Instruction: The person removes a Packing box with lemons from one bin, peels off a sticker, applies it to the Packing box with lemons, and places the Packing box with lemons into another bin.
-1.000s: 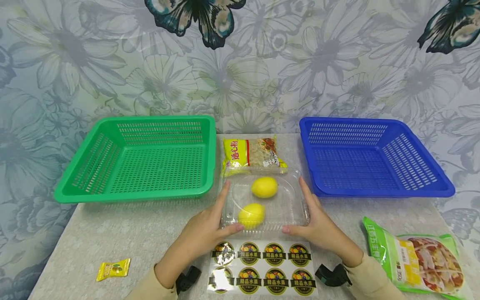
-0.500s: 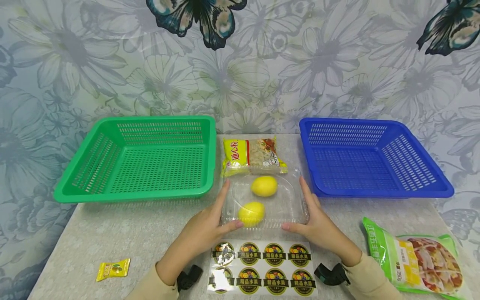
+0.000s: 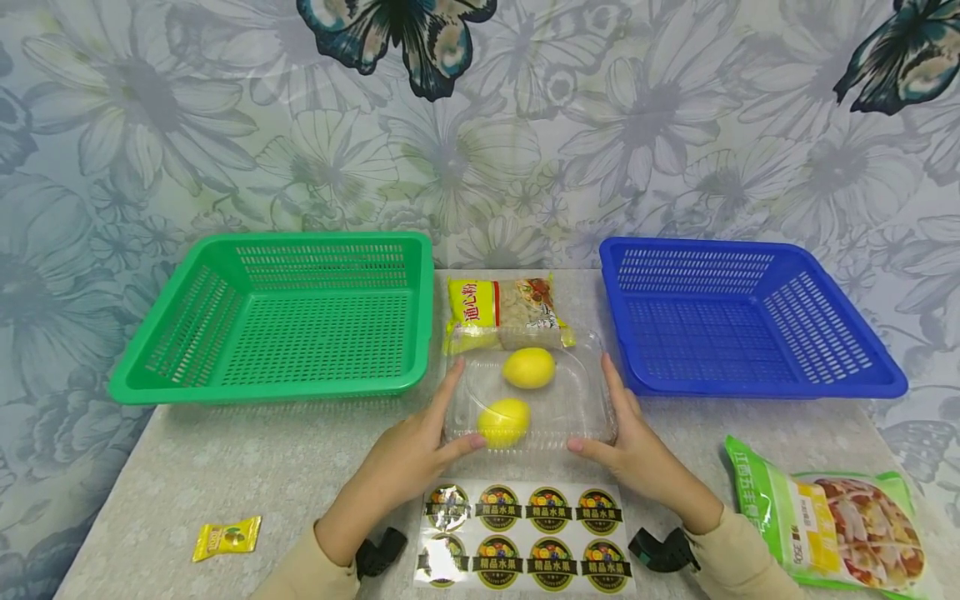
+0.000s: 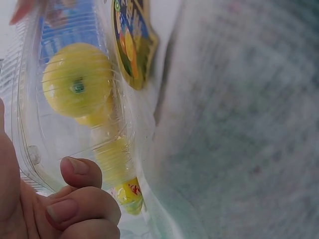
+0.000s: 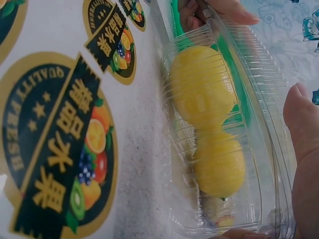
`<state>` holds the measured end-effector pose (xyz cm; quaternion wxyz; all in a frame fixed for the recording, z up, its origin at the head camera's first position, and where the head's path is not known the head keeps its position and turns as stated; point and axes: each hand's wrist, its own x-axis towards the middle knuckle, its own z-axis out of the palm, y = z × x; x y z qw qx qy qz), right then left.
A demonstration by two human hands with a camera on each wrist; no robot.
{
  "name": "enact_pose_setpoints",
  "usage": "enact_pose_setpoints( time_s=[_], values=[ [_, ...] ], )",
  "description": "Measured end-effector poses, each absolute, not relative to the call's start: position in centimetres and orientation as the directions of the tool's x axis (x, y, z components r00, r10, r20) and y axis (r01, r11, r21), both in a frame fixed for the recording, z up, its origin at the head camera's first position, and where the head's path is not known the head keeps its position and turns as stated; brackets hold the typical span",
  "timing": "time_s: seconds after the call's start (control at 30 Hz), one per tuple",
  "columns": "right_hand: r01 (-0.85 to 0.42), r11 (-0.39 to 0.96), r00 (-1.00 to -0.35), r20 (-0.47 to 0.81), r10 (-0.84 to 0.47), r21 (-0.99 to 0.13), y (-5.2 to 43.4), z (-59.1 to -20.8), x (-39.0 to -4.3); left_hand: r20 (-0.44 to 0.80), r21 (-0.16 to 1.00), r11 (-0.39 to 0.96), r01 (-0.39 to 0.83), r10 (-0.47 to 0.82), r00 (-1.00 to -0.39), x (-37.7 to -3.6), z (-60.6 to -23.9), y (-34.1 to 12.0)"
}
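A clear plastic clamshell box sits at the middle of the table with two lemons inside. My left hand grips its left side, thumb along the front edge. On the opposite side my right hand holds it the same way. In the left wrist view, curled fingertips show at the box's lower corner. The right wrist view has both lemons behind the ribbed wall. Just in front of the box lies a sheet of round fruit stickers.
Behind the box, partly overlapped by it, lies a yellow pasta bag. A green basket stands back left, a blue basket back right. A green food packet lies front right, a small yellow wrapped candy front left.
Both hands have shifted the box slightly away from me, up the head view, so it overlaps the pasta bag a little more. The lemons moved with it.
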<state>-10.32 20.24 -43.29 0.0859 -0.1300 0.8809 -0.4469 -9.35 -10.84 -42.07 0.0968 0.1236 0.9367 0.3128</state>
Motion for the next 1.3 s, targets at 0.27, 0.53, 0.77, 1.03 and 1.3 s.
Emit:
enact_pose_setpoints(
  time_s=[0.27,0.53,0.77,1.03,1.3],
  values=[
    [-0.157,0.568,-0.952,-0.029,-0.305,-0.808,20.18,-43.31,-10.48,-0.096,0.603,0.778,0.176,0.29,-0.952,-9.54,-42.27,-10.83],
    [-0.158,0.557,-0.947,-0.034,-0.318,-0.815,20.34,-43.54,-10.61,-0.096,0.614,0.77,0.174,0.291,-0.952,-9.51,-42.41,-10.82],
    [-0.164,0.535,-0.942,-0.03,-0.335,-0.829,20.47,-43.66,-10.72,-0.099,0.617,0.769,0.167,0.286,-0.953,-9.56,-42.44,-10.75],
    [-0.142,0.55,-0.942,-0.057,-0.33,-0.823,20.39,-43.16,-10.49,-0.106,0.602,0.78,0.171,0.291,-0.951,-9.53,-42.24,-10.91],
    [-0.138,0.566,-0.943,-0.068,-0.327,-0.813,20.49,-42.82,-10.25,-0.099,0.584,0.79,0.188,0.299,-0.949,-9.63,-42.17,-10.95]
  ],
)
